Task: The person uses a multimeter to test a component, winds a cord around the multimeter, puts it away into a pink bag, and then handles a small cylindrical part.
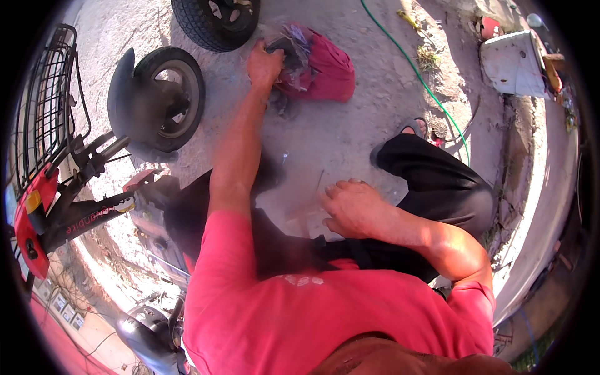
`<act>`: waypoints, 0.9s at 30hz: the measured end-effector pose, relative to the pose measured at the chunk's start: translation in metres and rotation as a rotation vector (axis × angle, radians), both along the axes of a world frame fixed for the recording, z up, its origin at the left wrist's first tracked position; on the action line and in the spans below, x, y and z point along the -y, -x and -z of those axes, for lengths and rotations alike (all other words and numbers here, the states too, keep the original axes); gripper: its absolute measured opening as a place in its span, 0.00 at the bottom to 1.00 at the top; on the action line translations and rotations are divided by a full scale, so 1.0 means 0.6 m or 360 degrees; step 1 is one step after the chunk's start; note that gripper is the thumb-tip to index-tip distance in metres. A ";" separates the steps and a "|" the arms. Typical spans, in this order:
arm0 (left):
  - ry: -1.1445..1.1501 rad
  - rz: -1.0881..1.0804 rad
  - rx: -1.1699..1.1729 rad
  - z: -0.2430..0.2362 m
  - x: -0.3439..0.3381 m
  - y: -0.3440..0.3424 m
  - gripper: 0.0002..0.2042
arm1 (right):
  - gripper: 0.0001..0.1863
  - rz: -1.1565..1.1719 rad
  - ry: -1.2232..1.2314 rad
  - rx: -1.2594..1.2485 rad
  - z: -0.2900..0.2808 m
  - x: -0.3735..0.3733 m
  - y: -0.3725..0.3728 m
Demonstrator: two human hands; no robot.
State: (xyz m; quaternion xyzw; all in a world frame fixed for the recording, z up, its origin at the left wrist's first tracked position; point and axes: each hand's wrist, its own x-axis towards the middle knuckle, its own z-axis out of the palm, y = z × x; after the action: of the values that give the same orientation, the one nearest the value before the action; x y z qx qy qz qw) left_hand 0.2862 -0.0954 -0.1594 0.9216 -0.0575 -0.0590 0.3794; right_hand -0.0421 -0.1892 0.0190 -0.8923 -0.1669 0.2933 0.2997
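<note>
My left arm stretches forward over the ground. At its end, my left hand (265, 66) has its fingers closed on a dark grey rag (287, 52) at the left side of a red cloth bundle (330, 69). Crumpled greyish material pokes out of the bundle's near-left side, and the bundle itself rests on the ground. My right hand (355, 206) hovers in front of my lap, fingers loosely bent and apart, holding nothing that I can see.
A loose wheel with a black tyre (215, 24) lies beyond my left hand. To the left stands a red two-wheeler with a front wheel (167, 100) and wire basket (50, 106). A green hose (412, 65) crosses the ground at right, near a white bucket (514, 64).
</note>
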 end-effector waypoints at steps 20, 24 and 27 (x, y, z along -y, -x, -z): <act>-0.0684 0.0422 -0.0303 0.158 0.130 0.166 0.58 | 0.26 0.0006 -0.0138 -0.0013 -0.015 0.019 0.003; -0.0653 0.0401 -0.0053 0.213 0.121 0.146 0.44 | 0.26 0.0030 -0.0148 0.0015 -0.007 0.027 0.001; -0.0487 0.0495 0.0065 0.225 0.094 0.130 0.33 | 0.25 0.0070 -0.0154 0.0038 0.003 0.031 0.005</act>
State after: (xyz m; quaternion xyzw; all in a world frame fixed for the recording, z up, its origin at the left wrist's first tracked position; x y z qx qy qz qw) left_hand 0.2081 -0.1517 -0.2944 0.9494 -0.1970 -0.1062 0.2203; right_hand -0.0451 -0.2078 0.0170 -0.8837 -0.1647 0.2675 0.3469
